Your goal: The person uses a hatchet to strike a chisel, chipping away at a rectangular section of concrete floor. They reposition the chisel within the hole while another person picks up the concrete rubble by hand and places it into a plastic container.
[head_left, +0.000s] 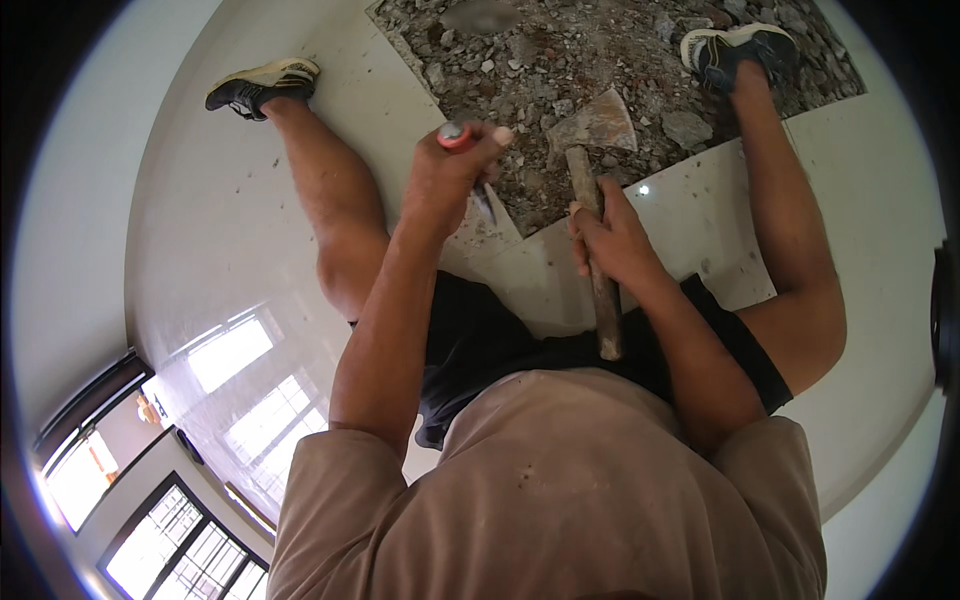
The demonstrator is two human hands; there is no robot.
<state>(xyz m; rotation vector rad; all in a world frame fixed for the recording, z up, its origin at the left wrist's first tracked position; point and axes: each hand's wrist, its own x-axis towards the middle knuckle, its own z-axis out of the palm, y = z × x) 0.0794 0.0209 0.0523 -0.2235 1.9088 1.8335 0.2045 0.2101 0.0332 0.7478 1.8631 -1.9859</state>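
Head view: left hand [438,180] has its grip clamped on a red-handled tool [455,136], tip down near the rubble [545,60]; right hand [622,240] has its grip wrapped round a wooden-handled tool [586,178], broad head over rubble

Your left hand [440,175]: closed around a red-handled tool [456,137], dark shaft protruding below. Your right hand [618,240]: gripping a wooden-handled tool [583,175], its broad head over grey rubble [500,85]. Your shoes, dark: left [262,86] on glossy pale floor [250,210], right [745,58] on rubble.
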